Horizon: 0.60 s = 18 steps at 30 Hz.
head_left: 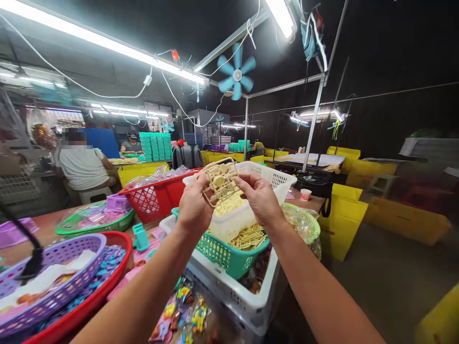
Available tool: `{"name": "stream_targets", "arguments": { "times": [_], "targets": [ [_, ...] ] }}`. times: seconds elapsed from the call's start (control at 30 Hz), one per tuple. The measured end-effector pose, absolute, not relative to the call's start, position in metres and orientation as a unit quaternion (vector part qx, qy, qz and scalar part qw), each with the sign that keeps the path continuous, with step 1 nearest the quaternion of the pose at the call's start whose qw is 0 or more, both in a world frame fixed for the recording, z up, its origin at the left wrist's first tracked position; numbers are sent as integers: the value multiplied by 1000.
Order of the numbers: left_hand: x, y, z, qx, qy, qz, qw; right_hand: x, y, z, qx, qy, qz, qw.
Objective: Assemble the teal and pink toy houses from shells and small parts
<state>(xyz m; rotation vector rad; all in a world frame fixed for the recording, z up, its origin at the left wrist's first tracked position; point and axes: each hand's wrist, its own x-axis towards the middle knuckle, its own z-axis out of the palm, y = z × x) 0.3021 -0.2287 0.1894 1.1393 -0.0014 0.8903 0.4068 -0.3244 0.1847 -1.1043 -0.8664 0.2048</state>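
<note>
Between my two hands is a cream plastic sprue frame [220, 180] with small moulded parts inside its rectangular border. My left hand [195, 200] grips its left side with the fingers closed. On the opposite edge, the thumb and fingers of my right hand [258, 195] pinch the frame. Just beneath it stands a white perforated basket [283, 179] holding more cream pieces. A teal basket [229, 258] sits below that one, with thin cream runner sticks [249, 237] in it.
A grey crate [247, 301] supports the baskets. To the left are a red basket [147, 198] of clear plastic packs, a green tray [107, 224] and a purple basket [71, 267]. Small bagged coloured parts [186, 310] lie in front. A seated person [82, 165] is farther left.
</note>
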Motion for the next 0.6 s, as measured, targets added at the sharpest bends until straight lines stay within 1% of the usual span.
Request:
{"name": "stream_targets", "arguments": {
  "times": [0.07, 0.17, 0.23, 0.33, 0.4, 0.53, 0.6],
  "targets": [
    [281, -243, 176, 505, 21, 443, 741, 387, -338, 172, -477, -367, 110, 791],
    [256, -259, 151, 463, 25, 490, 738, 351, -360, 145, -389, -270, 202, 857],
    [246, -269, 133, 432, 4, 550, 715, 321, -369, 123, -341, -193, 271, 880],
    [234, -281, 105, 417, -21, 622, 663, 273, -369, 91, -292, -128, 384, 867],
    [221, -286, 87, 438, -25, 624, 647, 243, -362, 77, -265, -132, 430, 853],
    [176, -282, 59, 503, -40, 574, 645, 192, -343, 66, -228, -175, 458, 841],
    [150, -274, 52, 528, -40, 568, 631, 172, -334, 62, -231, -204, 463, 831]
  ]
}}
